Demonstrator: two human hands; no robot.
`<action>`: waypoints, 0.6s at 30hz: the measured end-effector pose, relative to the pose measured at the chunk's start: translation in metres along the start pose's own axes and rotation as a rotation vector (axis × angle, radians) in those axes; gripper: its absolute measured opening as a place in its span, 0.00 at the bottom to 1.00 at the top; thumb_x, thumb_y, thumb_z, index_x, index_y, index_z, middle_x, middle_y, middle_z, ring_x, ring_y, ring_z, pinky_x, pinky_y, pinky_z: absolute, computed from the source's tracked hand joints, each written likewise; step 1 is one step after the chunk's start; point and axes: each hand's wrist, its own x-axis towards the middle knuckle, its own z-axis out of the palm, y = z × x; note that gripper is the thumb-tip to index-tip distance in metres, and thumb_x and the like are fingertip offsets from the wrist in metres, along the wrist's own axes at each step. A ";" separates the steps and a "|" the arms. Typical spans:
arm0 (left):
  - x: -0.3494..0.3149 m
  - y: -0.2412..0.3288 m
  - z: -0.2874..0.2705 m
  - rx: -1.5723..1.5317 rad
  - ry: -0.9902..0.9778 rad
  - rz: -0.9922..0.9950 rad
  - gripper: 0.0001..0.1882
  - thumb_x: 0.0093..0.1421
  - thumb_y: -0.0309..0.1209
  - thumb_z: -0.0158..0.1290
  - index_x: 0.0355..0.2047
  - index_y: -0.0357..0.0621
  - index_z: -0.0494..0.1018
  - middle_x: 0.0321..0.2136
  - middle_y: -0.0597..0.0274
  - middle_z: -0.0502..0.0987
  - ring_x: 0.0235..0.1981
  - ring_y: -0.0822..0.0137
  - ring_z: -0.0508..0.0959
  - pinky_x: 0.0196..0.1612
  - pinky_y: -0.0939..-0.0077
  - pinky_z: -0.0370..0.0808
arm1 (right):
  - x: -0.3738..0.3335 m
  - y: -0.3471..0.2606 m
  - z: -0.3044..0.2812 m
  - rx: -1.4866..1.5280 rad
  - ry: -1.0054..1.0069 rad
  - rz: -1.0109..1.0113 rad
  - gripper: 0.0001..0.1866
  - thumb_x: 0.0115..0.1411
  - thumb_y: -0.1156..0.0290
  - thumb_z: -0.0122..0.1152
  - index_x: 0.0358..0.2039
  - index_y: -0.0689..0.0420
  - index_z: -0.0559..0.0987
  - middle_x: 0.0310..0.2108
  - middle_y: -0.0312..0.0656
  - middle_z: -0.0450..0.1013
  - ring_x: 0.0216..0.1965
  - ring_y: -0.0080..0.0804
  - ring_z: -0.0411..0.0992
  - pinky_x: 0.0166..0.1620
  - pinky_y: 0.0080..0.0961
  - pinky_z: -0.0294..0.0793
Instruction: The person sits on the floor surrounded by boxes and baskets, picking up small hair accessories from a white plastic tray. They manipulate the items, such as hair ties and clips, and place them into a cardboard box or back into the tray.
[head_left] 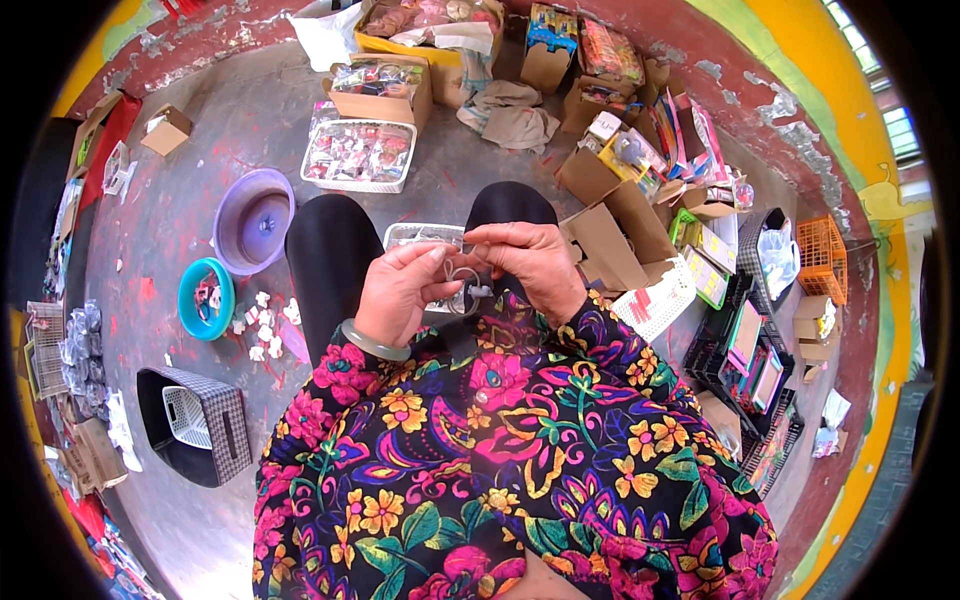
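Note:
Above my lap, my left hand (395, 297) and my right hand (535, 268) are held close together, fingertips pinched. A thin, pale grey looped cord (460, 272) hangs between them, with a small greyish piece (481, 291) at its lower right. My left thumb and forefinger grip the cord. The right thumb and forefinger pinch at its upper end, where the fingers partly hide it. Behind the hands, between my knees, a white plastic basket (398, 235) shows only in part; its contents are mostly hidden.
Ahead stands a white basket (358, 186) of small packed items, by cardboard boxes (378, 107). A purple basin (225, 225) and teal basin (187, 300) sit at the left, near a patterned bin (232, 440). Opened cartons (610, 245) and black crates (715, 350) crowd the right.

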 end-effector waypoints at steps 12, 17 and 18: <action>-0.003 0.012 -0.006 -0.190 -0.140 -0.096 0.16 0.59 0.24 0.43 0.45 0.26 0.64 0.41 0.44 0.72 0.43 0.59 0.75 0.45 0.77 0.74 | 0.003 0.003 -0.005 -0.086 -0.069 -0.101 0.05 0.53 0.79 0.56 0.30 0.62 0.80 0.27 0.34 0.74 0.27 0.16 0.68 0.30 0.13 0.67; -0.001 0.009 -0.005 -0.191 -0.086 -0.082 0.16 0.59 0.29 0.45 0.43 0.26 0.65 0.39 0.45 0.73 0.40 0.59 0.76 0.42 0.78 0.75 | 0.004 0.005 -0.006 -0.143 -0.088 -0.150 0.07 0.54 0.82 0.53 0.30 0.62 0.79 0.28 0.35 0.73 0.28 0.17 0.68 0.31 0.12 0.67; 0.000 0.008 -0.003 -0.158 -0.059 -0.078 0.16 0.59 0.29 0.46 0.43 0.27 0.66 0.38 0.45 0.74 0.39 0.59 0.77 0.41 0.79 0.76 | 0.005 0.005 -0.006 -0.156 -0.097 -0.165 0.07 0.53 0.82 0.53 0.30 0.62 0.79 0.28 0.35 0.73 0.28 0.17 0.68 0.31 0.12 0.67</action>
